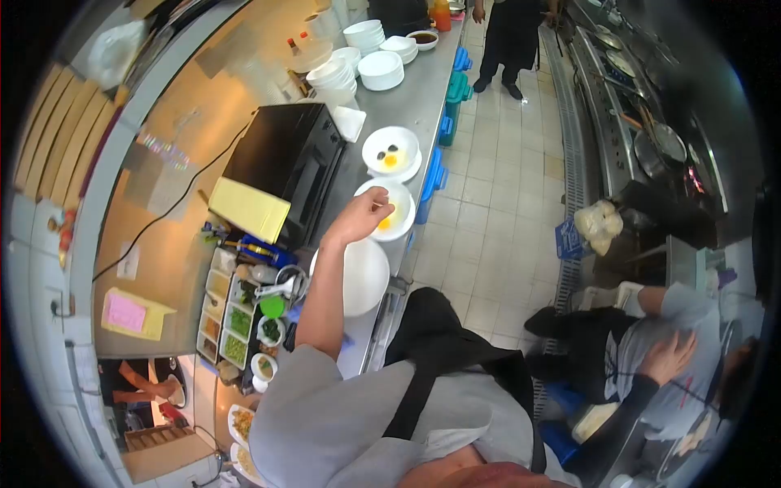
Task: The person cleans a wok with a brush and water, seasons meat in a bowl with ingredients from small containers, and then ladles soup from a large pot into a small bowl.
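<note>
Past grey fabric shirt [350,419], reaching with bare left hand [362,216] over round white bowl [406,208], close beside round yellow yolk [386,225], with bent fingers; cannot tell if pinching

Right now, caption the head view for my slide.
Left hand over one white bowl; beyond it, a second bowl holds yellow and dark food.

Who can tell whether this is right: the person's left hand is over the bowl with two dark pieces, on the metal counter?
No: the head view shows the left hand over the neighbouring bowl, nearer the camera, on the metal counter, not the bowl with two dark pieces.
</note>
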Tool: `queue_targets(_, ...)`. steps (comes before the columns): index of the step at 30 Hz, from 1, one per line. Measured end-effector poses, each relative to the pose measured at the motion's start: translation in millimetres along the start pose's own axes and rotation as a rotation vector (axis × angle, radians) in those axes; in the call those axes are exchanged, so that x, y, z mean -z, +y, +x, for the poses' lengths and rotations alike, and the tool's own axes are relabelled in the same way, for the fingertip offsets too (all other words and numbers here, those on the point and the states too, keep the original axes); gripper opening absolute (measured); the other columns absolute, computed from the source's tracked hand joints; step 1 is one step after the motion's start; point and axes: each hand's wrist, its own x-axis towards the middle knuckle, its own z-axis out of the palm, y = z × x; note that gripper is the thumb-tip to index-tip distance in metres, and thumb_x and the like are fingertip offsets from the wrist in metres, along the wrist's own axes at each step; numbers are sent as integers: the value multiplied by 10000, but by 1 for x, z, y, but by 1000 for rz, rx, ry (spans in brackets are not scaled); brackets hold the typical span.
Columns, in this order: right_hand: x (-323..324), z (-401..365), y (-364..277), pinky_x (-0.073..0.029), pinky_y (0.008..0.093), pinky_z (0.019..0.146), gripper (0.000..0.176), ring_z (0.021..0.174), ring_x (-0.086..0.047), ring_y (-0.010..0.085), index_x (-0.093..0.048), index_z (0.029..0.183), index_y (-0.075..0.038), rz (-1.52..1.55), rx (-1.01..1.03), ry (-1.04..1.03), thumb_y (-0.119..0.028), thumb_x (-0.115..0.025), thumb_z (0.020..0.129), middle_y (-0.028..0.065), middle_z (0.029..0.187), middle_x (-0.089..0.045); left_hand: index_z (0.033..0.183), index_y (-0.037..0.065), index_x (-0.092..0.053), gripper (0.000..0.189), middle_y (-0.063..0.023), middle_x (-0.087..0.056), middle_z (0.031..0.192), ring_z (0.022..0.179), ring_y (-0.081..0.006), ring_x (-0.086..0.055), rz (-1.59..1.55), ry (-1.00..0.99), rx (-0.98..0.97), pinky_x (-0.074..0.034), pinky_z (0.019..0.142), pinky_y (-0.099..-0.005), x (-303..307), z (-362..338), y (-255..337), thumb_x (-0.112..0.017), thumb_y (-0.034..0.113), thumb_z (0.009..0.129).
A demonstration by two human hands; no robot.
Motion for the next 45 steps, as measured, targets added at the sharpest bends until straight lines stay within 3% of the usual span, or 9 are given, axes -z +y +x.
queue_targets(9,-80,72,-43,-419,498,1130,443,1336,-522,419,-643,1355,-112,-8,-256,-22,-121,-689,914,262,1434,-546,971,-33,-632,231,-286,-712,921,908,-464,-691,271,283,-155,-542,789,-518,20,373,-67,-571,190,963)
queue_targets(13,-123,162,-187,-446,429,1092,389,1312,-553,377,-645,1322,-34,832,-364,25,-59,-663,933,241,1404,-579,1052,-72,-645,239,-327,-692,1058,964,-494,-669,502,476,41,-540,875,-540,66,578,-126,-558,112,927)
queue_targets(15,-154,197,-258,-449,405,1074,345,1294,-545,264,-616,1309,58,784,-345,-342,-25,-594,974,183,1316,-622,1098,-50,-658,255,-296,-668,1219,1039,-463,-670,662,614,168,-534,926,-532,95,647,-149,-549,116,938)
queue_targets(23,-379,79,-350,-524,365,956,353,1038,-691,248,-665,1284,5,979,-287,-1585,-145,-663,964,183,1198,-715,1143,14,-666,264,-215,-711,1188,1098,-387,-679,892,449,596,-516,961,-525,156,751,-236,-520,155,974)
queue_targets(31,-404,220,-474,-550,373,865,357,942,-710,237,-679,1263,1,825,-651,-1712,-161,-663,945,181,1102,-732,1100,-52,-657,277,-283,-712,1081,1041,-418,-694,526,694,528,-525,911,-537,198,765,-219,-627,144,907)
queue_targets(36,-454,267,-529,-566,377,808,361,882,-722,229,-688,1250,-2,907,-706,-1702,-172,-663,933,180,1041,-742,1061,-42,-676,279,-252,-720,1037,1011,-368,-711,409,888,620,-543,820,-514,267,787,-465,-634,205,938)
queue_targets(38,-480,279,-540,-572,379,785,362,857,-726,227,-692,1244,-3,933,-767,-1686,-176,-663,928,179,1017,-746,1105,-16,-661,266,-169,-701,1043,970,-338,-697,-797,1178,373,-580,827,-550,246,779,-358,-658,210,964)
queue_targets(42,-557,339,-569,-585,383,739,365,809,-736,221,-699,1234,-4,964,-824,-1698,-184,-663,918,178,969,-754,1178,-82,-591,292,-203,-653,1158,1052,-327,-662,-715,1322,300,-559,902,-497,195,748,-221,-631,146,1000)
queue_targets(45,-660,385,-598,-587,382,717,345,775,-733,210,-704,1213,-4,923,-83,-1397,-166,-653,912,173,961,-755,1171,-61,-568,214,-116,-606,1048,910,-198,-598,-550,1176,235,-505,838,-372,115,750,-36,-596,95,1027)
